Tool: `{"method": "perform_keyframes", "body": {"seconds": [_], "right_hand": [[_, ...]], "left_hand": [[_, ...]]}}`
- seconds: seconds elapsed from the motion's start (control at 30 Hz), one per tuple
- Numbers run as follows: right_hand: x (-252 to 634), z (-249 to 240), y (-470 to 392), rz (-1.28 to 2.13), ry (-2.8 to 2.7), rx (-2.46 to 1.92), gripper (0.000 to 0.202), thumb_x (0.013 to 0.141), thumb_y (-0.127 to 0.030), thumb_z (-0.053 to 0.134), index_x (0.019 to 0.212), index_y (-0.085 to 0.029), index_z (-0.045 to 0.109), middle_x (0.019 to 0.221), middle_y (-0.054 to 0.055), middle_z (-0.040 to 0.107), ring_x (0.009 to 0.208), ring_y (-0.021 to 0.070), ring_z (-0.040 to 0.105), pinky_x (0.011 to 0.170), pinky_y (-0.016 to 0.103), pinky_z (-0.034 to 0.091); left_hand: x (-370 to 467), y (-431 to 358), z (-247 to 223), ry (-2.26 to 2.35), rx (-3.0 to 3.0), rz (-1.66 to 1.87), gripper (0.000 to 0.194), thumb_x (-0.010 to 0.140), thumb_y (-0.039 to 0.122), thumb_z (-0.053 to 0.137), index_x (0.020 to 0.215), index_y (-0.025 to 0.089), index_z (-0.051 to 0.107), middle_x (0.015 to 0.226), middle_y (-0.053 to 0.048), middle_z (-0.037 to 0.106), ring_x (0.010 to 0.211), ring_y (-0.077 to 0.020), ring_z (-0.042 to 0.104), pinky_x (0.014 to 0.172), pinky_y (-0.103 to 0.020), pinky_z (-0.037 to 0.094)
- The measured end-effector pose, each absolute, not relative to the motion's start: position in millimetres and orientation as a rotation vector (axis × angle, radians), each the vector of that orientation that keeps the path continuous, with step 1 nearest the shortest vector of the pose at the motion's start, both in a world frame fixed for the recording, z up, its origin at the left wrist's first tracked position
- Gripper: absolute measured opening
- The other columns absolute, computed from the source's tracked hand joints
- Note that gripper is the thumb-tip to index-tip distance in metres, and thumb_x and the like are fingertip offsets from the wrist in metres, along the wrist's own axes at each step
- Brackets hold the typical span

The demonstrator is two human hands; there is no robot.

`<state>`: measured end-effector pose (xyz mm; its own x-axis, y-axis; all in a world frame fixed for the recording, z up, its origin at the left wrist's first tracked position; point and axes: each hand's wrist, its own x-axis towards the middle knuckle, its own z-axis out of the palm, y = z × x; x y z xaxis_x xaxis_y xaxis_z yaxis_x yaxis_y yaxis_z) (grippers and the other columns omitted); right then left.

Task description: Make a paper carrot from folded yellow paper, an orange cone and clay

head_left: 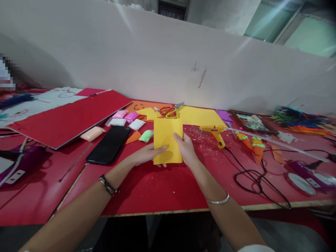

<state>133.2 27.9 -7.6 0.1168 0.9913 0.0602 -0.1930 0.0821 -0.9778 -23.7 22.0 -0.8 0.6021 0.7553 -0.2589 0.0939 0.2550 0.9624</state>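
Note:
A yellow rectangular sheet [168, 134], paper or thin foam, is held upright above the red table between my two hands. At its lower left edge my left hand [147, 154] grips it, thumb across the front and fingertips showing beneath the bottom edge. My right hand [187, 148] pinches the right edge, with its thumb on the front and the other fingers hidden behind. Just beyond the sheet lie scissors [172, 111] with red and yellow handles, resting on orange and yellow sheets. A yellow glue gun [214, 133] lies to the right of my right hand.
A black phone [108, 145] and packets of soft clay [137, 124] lie left. A red board [70, 117] rests behind them. Rightward are carrot-shaped pieces [258, 148], a looped black cord [258, 187], a tray [253, 122] and a purple power strip [311, 175]. A white partition [157, 52] stands behind.

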Motion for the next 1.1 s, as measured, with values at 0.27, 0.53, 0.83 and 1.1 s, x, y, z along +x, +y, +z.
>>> {"method": "perform_keyframes", "body": {"seconds": [0.27, 0.53, 0.83, 1.1], "right_hand": [[131.9, -7.6, 26.7, 1.163, -1.021, -1.033, 0.025, 0.068, -0.033, 0.061, 0.089, -0.019, 0.058, 0.090, 0.004, 0.068, 0.076, 0.0169, 0.064, 0.069, 0.030, 0.050], [132.4, -8.8, 27.1, 1.117, -1.036, -1.026, 0.027, 0.068, -0.032, 0.063, 0.091, -0.020, 0.057, 0.094, 0.004, 0.067, 0.079, 0.0174, 0.063, 0.070, 0.030, 0.050], [132.1, -9.4, 27.2, 1.074, -1.079, -1.002, 0.030, 0.068, -0.032, 0.062, 0.095, -0.020, 0.055, 0.098, 0.006, 0.065, 0.083, 0.0177, 0.063, 0.072, 0.032, 0.050], [132.5, -5.8, 26.3, 1.042, -1.095, -1.036, 0.030, 0.066, -0.029, 0.063, 0.094, -0.019, 0.056, 0.095, 0.006, 0.066, 0.082, 0.0181, 0.063, 0.073, 0.033, 0.050]], "left_hand": [[-25.1, 22.6, 2.5, 0.865, 1.371, 0.418, 0.040, 0.076, 0.047, 0.053, 0.090, 0.010, 0.057, 0.060, -0.005, 0.064, 0.049, -0.0144, 0.058, 0.052, -0.026, 0.044], [-25.3, 23.2, 7.4, 0.860, 1.407, 0.419, 0.034, 0.072, 0.041, 0.059, 0.088, 0.011, 0.056, 0.070, -0.003, 0.062, 0.052, -0.0111, 0.055, 0.051, -0.023, 0.040], [-26.9, 24.6, 2.0, 0.866, 1.454, 0.401, 0.034, 0.077, 0.045, 0.052, 0.083, 0.012, 0.054, 0.053, -0.001, 0.057, 0.047, -0.0114, 0.051, 0.050, -0.024, 0.038], [-26.8, 24.2, 6.0, 0.856, 1.469, 0.402, 0.031, 0.075, 0.044, 0.054, 0.081, 0.013, 0.053, 0.054, 0.003, 0.054, 0.047, -0.0093, 0.048, 0.049, -0.022, 0.037]]}}
